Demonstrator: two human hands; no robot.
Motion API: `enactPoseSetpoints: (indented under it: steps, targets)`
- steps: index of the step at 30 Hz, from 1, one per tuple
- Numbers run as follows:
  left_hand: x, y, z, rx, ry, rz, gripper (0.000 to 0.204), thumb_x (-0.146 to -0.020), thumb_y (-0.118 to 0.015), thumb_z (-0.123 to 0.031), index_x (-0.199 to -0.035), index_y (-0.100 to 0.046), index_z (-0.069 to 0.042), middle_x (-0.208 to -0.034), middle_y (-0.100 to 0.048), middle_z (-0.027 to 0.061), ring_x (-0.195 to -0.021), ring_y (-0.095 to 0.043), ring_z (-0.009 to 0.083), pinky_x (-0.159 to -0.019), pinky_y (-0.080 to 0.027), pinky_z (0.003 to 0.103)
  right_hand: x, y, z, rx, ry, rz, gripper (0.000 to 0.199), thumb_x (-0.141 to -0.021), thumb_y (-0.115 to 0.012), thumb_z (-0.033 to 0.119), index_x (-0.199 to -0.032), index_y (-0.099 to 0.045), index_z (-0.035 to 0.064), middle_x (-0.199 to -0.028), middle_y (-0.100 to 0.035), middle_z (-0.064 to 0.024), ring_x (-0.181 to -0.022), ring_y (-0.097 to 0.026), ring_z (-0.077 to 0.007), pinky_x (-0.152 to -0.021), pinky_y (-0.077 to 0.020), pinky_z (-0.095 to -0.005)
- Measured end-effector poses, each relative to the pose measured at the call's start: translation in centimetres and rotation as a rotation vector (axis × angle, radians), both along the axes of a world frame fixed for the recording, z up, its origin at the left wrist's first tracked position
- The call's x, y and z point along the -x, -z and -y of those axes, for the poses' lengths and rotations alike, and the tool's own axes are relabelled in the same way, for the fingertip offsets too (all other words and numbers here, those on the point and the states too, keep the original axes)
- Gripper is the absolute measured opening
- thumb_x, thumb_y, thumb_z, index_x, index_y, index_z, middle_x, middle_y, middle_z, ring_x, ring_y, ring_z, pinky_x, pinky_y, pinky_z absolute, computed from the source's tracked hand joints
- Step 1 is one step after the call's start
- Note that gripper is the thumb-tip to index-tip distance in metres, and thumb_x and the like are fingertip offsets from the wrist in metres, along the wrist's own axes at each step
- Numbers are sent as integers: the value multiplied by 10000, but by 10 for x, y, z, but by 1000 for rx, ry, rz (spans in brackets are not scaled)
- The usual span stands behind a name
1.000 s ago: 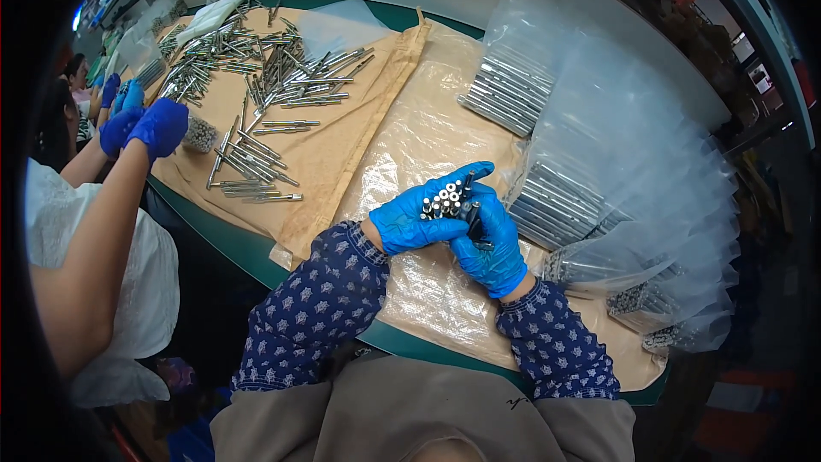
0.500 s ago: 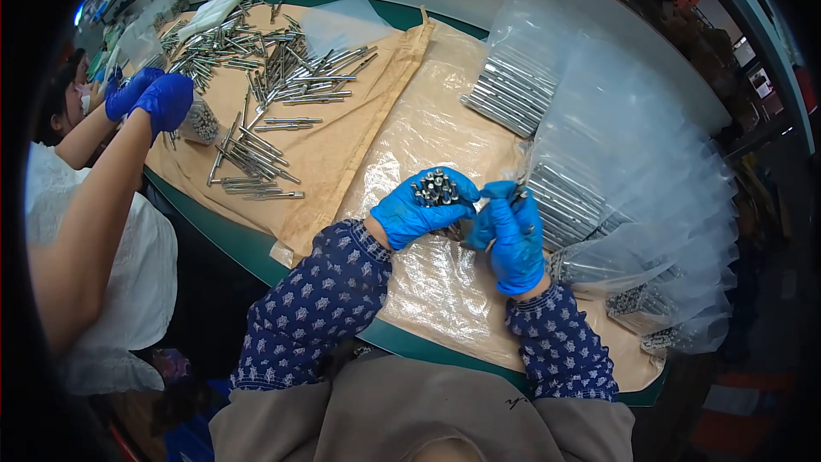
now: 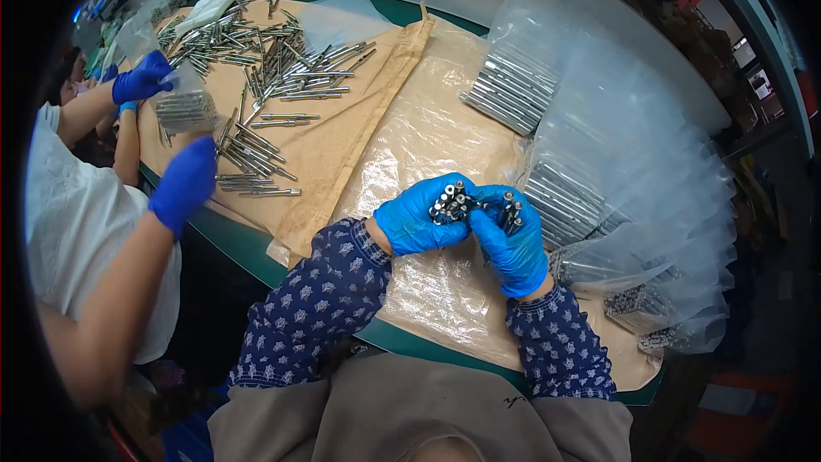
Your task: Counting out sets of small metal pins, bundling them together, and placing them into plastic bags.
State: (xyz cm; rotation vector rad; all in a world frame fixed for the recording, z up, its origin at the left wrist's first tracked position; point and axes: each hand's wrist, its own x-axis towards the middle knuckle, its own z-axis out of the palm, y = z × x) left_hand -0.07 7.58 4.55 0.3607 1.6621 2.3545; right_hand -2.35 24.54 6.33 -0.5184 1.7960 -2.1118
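My left hand [image 3: 415,221], in a light-blue glove, is closed around a bundle of slim metal rods [image 3: 450,204], their round ends facing up. Right beside it, my right hand [image 3: 519,250], gloved alike, grips a smaller group of metal rods [image 3: 510,213]. The two hands meet at the fingers, over a clear plastic sheet [image 3: 428,282] on brown paper. How far the rods reach below my fingers is hidden.
To the right lie clear bags packed with rods [image 3: 564,201], overlapping in a fan. A loose pile of rods [image 3: 282,68] covers brown paper at the far left. Beside it, a co-worker's dark-blue glove [image 3: 184,180] is near a filled bag [image 3: 186,109].
My right hand has turned, and several rod ends now show in it, closer to the left-hand bundle. The co-worker's hands have parted, with the filled bag between them.
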Motion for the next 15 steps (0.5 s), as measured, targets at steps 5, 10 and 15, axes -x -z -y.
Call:
enactPoseSetpoints:
  steps: [5,10,15]
  targets:
    - [-2,6,3,277,10,-86,385,-676,-691,-8,-1029,-545,-55,-915,-601,30,-829,-574,106,-728,-482,245,-2,2,-3,-124,-89,-130,235,-780,-675,34,-1000,-594,55,-904,-609,-17,-806,-555,-74,-733,-467,-220]
    - [-11,-9,1,397,3,-155,416,-647,-717,-13,-1021,-548,-84,-933,-599,32,-858,-572,124,-778,-475,259,0,2,-10,-78,-225,-202,176,-772,-624,71,-945,-617,43,-838,-614,-48,-734,-571,-109,-699,-472,-240]
    - [-7,3,5,212,50,-87,523,-650,-709,24,-1113,-491,-83,-987,-582,33,-915,-557,116,-821,-468,263,4,1,-15,107,-342,316,238,-800,-612,181,-966,-610,11,-746,-606,-36,-576,-536,-103,-504,-433,-217]
